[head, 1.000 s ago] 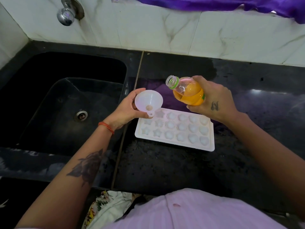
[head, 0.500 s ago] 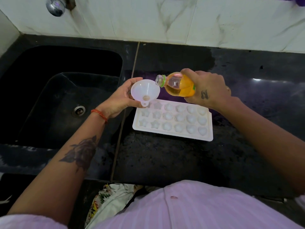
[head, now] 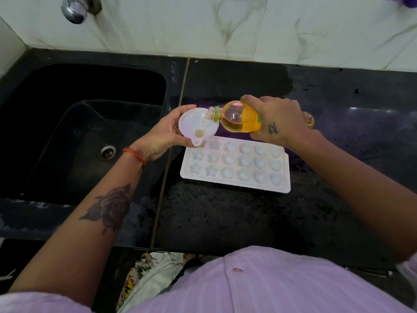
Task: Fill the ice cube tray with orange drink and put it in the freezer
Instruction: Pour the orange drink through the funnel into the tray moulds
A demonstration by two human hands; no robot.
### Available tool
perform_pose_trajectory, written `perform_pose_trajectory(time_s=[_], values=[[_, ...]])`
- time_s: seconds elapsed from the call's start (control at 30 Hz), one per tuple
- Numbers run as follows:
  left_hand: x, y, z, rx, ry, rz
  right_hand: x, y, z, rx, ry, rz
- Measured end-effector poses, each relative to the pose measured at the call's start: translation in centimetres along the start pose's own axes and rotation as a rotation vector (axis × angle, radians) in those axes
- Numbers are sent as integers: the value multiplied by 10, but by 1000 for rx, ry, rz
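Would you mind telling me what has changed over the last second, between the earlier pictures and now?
The right hand has tipped the bottle further, from neck-up to about level, bringing its mouth over the funnel; orange drink now runs into it. The left hand still holds the funnel above the far-left corner of the ice cube tray, which has stayed put on the counter.

A white ice cube tray (head: 234, 163) with star and heart moulds is seen on a speckled black counter (head: 225, 213). Orange drink is held in a clear bottle (head: 237, 117) with a green neck ring, above a white funnel (head: 196, 127). White marbled tiles (head: 225, 26) are veined grey.
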State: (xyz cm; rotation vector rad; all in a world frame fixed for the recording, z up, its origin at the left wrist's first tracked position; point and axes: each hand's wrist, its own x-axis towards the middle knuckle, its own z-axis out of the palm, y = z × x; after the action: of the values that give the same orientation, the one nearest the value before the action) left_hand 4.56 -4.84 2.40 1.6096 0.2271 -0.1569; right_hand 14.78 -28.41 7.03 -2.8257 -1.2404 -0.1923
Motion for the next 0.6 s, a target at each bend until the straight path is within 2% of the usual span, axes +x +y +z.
perform_pose_trajectory(time_s=[0.6], values=[[-2,15,0,7,-2,17,-12,2,-16,176,12,55]])
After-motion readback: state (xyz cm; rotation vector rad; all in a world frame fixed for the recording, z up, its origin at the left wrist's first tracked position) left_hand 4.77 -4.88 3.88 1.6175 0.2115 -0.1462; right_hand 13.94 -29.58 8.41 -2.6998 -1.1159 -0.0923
